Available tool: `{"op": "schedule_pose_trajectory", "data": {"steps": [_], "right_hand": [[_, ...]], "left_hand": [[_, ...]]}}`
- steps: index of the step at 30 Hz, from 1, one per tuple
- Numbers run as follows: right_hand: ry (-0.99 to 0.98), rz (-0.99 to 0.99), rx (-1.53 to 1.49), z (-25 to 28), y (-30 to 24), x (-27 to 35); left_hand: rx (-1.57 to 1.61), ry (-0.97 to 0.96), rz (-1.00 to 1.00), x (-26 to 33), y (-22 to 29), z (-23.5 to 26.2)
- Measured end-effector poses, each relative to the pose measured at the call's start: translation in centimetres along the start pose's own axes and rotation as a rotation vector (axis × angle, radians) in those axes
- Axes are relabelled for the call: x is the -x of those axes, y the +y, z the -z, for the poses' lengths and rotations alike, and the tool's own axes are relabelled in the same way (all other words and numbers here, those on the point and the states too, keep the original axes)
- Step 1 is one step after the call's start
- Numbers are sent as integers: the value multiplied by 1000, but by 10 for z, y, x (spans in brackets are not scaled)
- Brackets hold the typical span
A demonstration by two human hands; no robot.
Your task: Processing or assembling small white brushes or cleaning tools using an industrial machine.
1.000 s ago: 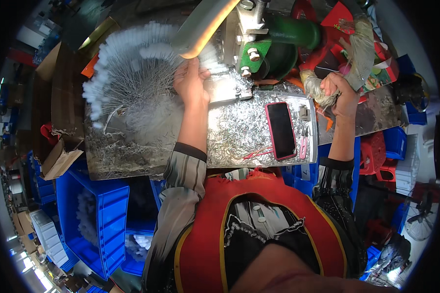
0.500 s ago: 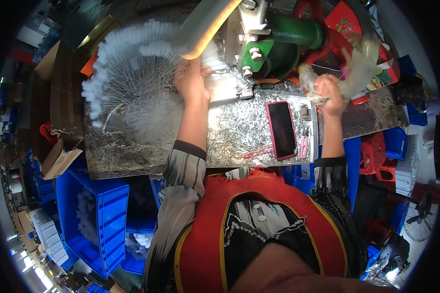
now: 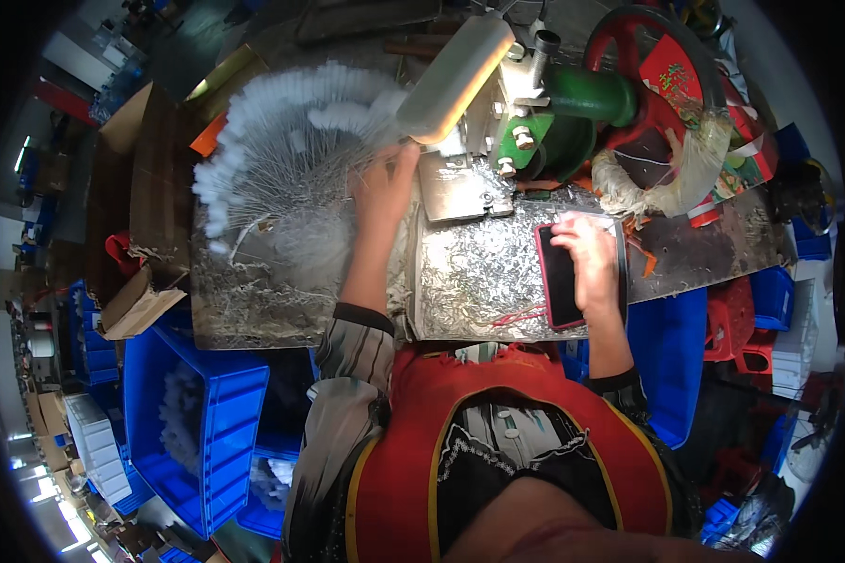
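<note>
My left hand [image 3: 383, 192] is at the right edge of a pile of white-tufted brushes with thin wire stems [image 3: 291, 155]. Its thumb stands apart from the fingers, which reach among the wires and are partly blurred; I see nothing held. Just right of it is the metal plate [image 3: 455, 192] of a green hand press [image 3: 582, 94], under a lit lamp [image 3: 455, 80]. My right hand [image 3: 591, 258], slightly blurred, is over the right side of a black-screened phone in a red case [image 3: 559, 281], with loosely spread fingers. The phone lies on a shiny, crinkled foil-like surface [image 3: 474, 272].
The press's red handwheel [image 3: 662, 117] has a cloth- or plastic-wrapped rim [image 3: 699, 174] at the right. A cardboard box [image 3: 164, 188] stands left of the brushes. Blue bins [image 3: 225, 413] sit below the bench's front edge, one with white brushes inside. Red stools [image 3: 728, 314] are at lower right.
My left hand has left the press plate and moved left to the brush stems. My right hand has let go of the wrapped wheel rim and come down over the phone. The view has shifted.
</note>
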State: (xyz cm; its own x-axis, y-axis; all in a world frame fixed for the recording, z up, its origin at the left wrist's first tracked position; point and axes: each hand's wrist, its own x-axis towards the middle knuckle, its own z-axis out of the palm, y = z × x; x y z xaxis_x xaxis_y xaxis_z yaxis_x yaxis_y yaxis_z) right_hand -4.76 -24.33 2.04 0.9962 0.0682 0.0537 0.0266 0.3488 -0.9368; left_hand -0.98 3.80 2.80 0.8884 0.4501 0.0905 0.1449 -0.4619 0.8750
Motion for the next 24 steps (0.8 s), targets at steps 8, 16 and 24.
{"op": "schedule_pose_trajectory", "data": {"steps": [8, 16, 24], "right_hand": [[-457, -355, -95, -139, 55, -15], [-421, -695, -911, -231, 78, -44], [-349, -643, -842, -263, 103, -74]], "left_hand": [[-403, -211, -6, 16, 10, 28], [-850, 134, -447, 46, -6, 75], [-493, -78, -205, 106, 21, 144]]}}
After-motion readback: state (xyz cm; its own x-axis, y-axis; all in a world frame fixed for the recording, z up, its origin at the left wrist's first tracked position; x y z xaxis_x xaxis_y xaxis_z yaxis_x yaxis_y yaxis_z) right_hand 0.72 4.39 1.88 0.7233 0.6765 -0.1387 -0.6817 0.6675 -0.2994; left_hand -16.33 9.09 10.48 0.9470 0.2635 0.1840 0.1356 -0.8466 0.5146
